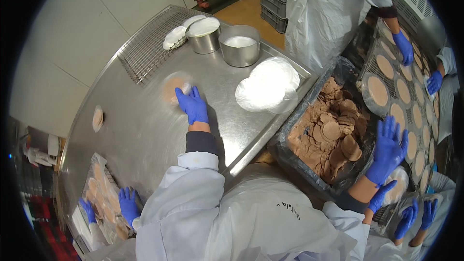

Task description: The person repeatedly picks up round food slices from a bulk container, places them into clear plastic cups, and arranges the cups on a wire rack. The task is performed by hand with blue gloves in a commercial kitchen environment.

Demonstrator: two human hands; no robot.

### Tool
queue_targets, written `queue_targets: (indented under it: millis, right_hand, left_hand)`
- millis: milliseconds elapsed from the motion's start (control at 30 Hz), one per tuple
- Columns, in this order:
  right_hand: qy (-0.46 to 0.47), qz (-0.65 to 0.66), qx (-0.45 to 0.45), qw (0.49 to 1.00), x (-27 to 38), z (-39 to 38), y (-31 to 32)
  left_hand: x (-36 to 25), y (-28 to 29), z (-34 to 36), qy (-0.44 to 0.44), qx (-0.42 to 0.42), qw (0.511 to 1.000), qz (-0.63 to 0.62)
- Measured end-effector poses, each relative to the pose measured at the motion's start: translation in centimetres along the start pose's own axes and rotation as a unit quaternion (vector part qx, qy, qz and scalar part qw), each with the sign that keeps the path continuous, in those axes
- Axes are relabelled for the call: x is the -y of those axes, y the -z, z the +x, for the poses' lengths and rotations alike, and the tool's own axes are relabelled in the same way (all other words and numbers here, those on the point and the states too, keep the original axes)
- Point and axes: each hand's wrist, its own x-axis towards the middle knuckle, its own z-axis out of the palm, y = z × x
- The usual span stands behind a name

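My blue-gloved left hand (193,104) reaches onto the steel table (130,130), fingers apart at the edge of a pale pink flat disc (171,89) in clear film. To its right lies a loose pile of white round sheets (263,79). My blue-gloved right hand (388,147) is raised over the right side of a dark, film-lined tub (282,140) of brown flat patties (331,130), fingers spread and holding nothing visible. Beside it, a mesh rack (367,58) bears several round pink patties on film (378,92).
Two steel pots (203,43) (239,55) and a wire grid (135,60) stand at the back. Grey crates (273,7) are stacked behind. A co-worker in a plastic apron (311,19) reaches to the rack. Other workers' gloved hands (128,205) (434,82) appear left and right.
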Motion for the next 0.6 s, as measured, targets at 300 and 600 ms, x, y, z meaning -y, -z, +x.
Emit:
queue_targets:
  millis: [300,600]
  right_hand:
    - [-0.033,0.135,-0.029,0.990,2.3,6.0,6.0]
    - [-0.053,0.056,0.093,0.993,-3.4,4.3,10.1]
  left_hand:
    - [3.2,-25.9,-20.6,0.459,0.465,0.709,-0.265]
    - [-0.6,-26.5,-24.5,0.149,0.518,0.835,-0.113]
